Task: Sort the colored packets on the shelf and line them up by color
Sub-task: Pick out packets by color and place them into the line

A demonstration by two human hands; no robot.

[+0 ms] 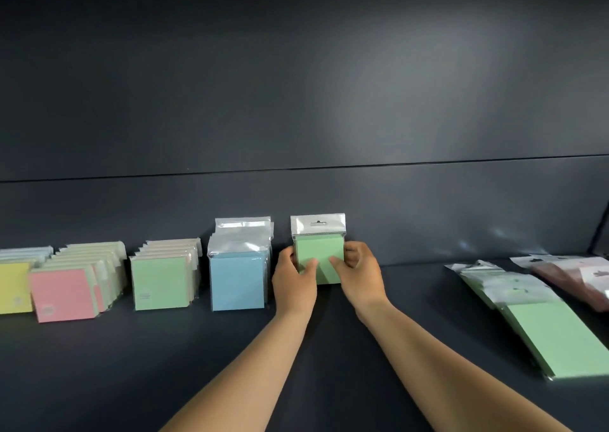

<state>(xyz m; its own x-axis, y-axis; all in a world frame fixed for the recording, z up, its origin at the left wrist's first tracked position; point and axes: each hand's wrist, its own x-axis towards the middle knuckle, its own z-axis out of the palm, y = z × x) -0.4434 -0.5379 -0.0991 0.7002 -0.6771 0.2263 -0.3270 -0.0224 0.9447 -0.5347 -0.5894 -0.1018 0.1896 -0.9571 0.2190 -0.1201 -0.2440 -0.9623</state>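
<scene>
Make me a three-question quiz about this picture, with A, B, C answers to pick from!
1. Where is the held packet?
A. Right of the blue stack
B. Left of the pink stack
C. On the flat green pile

2. What colour is the held packet?
A. Yellow
B. Green
C. Blue

3. How is the held packet held?
A. By one hand
B. By no hand
C. By both hands

Answers:
1. A: the held packet stands just right of the blue stack, near the back wall.
2. B: its front shows green under a clear top flap.
3. C: the left hand and right hand grip its two sides, thumbs on the front.
</scene>
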